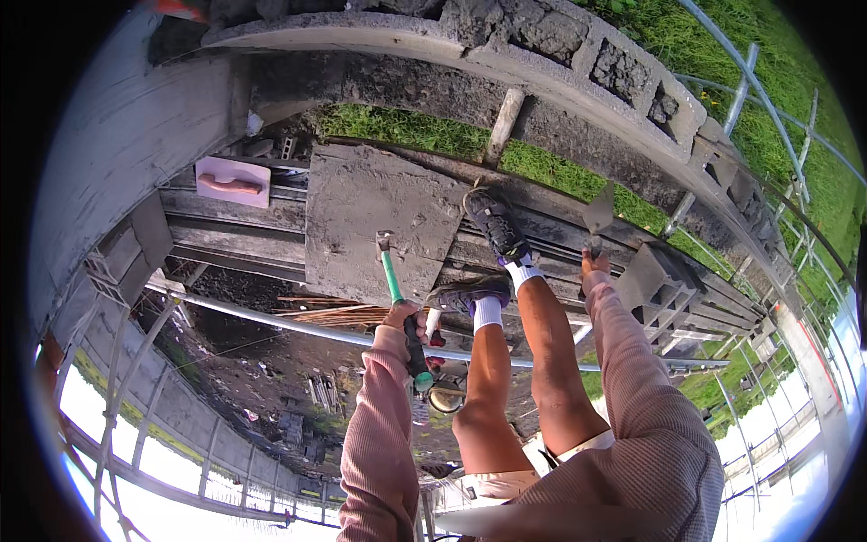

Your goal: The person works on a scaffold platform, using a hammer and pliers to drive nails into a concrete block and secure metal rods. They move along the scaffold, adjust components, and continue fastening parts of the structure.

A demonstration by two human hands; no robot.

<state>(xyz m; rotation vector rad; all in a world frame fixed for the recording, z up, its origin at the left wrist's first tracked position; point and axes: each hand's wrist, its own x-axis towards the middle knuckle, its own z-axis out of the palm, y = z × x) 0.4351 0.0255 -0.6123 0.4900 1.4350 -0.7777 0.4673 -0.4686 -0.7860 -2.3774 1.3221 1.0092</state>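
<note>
Left hand: fingers closed round the handle of a hammer (392,275); the left hand (403,318) has it by the black grip, fist wrapped tight.
Hammer: green shaft, dark grip, green butt end, small blunt metal head; the head stands over the lower part of the mortar board, contact cannot be told.
Right hand: fingers clamped on a trowel (599,213); the right hand (594,263) grips it at the handle, which mostly hides inside the fist.
Trowel: flat metal blade, tapering, grey-smeared, pointing away from the body over the planks near the grass edge.
Mortar board (375,203): broad, flat, roughly four-sided sheet, coated in grey, gritty smears; lies on the planks left of the shoes.
Float (256,196): pale pinkish rectangular plate, orange-brown bar handle uppermost; lies on the planks left of the board.
Block (652,275): grey concrete, hollow, coarse-faced, near the right hand.
Planks (239,242): long, weathered, grey-stained timber, gaps between; both shoes (498,226) rest about here, dark, with white socks.
Wall (578,95): hollow concrete blocks, lens-bent into an arc, some cavities packed with rough dark mortar.
Left side: smoother grey wall face (113,149).
Below: metal pole (271,316), thin reddish-brown sticks (339,313), dark littered ground (226,348).
Surroundings: open-air building site, bright green grass (777,172), scaffold tubes (742,90) at right, strong daylight.
</note>
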